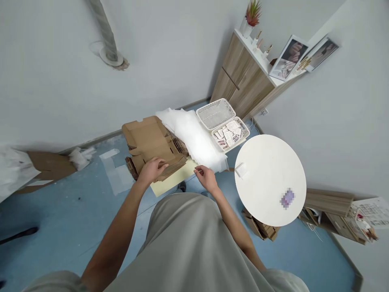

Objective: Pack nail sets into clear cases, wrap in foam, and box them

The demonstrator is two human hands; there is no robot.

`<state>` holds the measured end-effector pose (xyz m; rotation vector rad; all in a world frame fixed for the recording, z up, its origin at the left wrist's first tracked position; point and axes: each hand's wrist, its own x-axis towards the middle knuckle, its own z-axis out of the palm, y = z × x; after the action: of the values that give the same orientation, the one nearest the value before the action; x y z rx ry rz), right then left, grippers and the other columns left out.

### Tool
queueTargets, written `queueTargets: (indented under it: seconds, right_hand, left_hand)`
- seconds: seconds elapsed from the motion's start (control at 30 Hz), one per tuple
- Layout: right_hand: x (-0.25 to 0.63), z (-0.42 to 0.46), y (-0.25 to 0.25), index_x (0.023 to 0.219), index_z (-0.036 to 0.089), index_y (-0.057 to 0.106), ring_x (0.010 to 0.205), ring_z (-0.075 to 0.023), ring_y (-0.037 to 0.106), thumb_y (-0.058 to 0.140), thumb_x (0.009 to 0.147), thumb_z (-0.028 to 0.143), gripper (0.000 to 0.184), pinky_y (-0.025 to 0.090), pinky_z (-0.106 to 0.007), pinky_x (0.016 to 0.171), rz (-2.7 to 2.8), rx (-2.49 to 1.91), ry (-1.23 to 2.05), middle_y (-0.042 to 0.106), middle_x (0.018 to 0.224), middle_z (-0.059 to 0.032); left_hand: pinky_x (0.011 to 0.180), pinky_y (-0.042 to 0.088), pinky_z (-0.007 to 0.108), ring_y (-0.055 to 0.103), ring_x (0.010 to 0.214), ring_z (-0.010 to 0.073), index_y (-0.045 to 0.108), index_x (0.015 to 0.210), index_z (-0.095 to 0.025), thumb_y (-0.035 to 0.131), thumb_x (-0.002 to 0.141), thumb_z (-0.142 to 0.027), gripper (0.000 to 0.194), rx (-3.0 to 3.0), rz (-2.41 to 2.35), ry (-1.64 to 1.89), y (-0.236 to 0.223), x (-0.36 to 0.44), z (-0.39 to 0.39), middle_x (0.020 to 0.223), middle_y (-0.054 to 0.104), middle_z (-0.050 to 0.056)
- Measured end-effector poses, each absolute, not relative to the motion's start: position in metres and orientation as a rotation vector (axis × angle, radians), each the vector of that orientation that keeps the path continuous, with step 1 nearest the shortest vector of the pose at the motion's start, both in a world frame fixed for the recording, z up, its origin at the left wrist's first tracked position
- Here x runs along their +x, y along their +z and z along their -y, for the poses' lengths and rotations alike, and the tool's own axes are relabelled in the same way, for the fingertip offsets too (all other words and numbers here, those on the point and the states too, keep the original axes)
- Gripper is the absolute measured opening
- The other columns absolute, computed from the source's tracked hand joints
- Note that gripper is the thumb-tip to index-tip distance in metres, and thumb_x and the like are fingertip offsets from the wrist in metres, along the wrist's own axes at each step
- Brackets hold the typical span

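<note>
My left hand [152,169] is over the near edge of a stack of flattened brown cardboard boxes [148,140]. Its fingers are loosely bent, thumb apart, with nothing visible between them; whether it touches the cardboard I cannot tell. To the right, my right hand [206,178] hovers near the lower end of white foam sheets [194,132], fingers curved and slightly apart, holding nothing I can see. Between the hands shows a pale yellow surface [174,176] under the boxes. A white plastic basket [244,132] of small printed cards [228,133] sits beyond the foam, its perforated lid [216,113] raised.
A round white table [270,170] stands at right, with a small white object [241,170] and a blurred patch on top. More cardboard boxes [263,227] lie beneath it. Behind is a wooden cabinet [247,73]; white packaging [16,172] lies at far left.
</note>
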<state>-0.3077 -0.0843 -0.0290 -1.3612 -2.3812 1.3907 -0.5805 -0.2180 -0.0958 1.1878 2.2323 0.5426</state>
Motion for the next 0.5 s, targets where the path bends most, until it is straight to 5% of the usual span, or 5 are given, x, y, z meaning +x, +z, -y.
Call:
queueTargets:
  seconds: [0.1,0.33,0.5]
  right_hand:
    - [-0.331,0.092,-0.022,0.12,0.023,0.077,0.094,-0.0196,0.077,0.062,0.107,0.032,0.022,0.056,-0.028,0.09,2.54,-1.284,1.34,0.083,0.107,-0.0042]
    - [-0.383,0.098,-0.023,0.15,0.025,0.063,0.107,-0.0238,0.076,0.056,0.111,0.032,0.04,0.056,-0.032,0.096,2.977,-1.072,1.089,0.08,0.123,-0.0077]
    - [-0.413,0.103,-0.041,0.158,0.026,0.054,0.112,-0.0283,0.077,0.051,0.111,0.03,0.047,0.059,-0.036,0.092,3.349,-1.011,0.849,0.08,0.122,-0.0135]
  left_hand:
    - [0.097,0.058,0.038,0.072,0.114,0.0336,0.077,0.114,-0.022,0.066,0.091,-0.054,0.04,1.262,-2.183,0.518,-0.098,-0.586,0.219,0.126,0.076,0.013]
    - [0.092,0.057,0.041,0.074,0.108,0.033,0.077,0.11,-0.022,0.037,0.108,-0.038,0.043,1.375,-2.235,0.425,-0.097,-0.578,0.215,0.115,0.079,0.014]
    - [0.098,0.055,0.042,0.072,0.111,0.0331,0.075,0.114,-0.021,0.038,0.106,-0.03,0.04,1.419,-2.358,0.402,-0.101,-0.568,0.21,0.113,0.077,0.016]
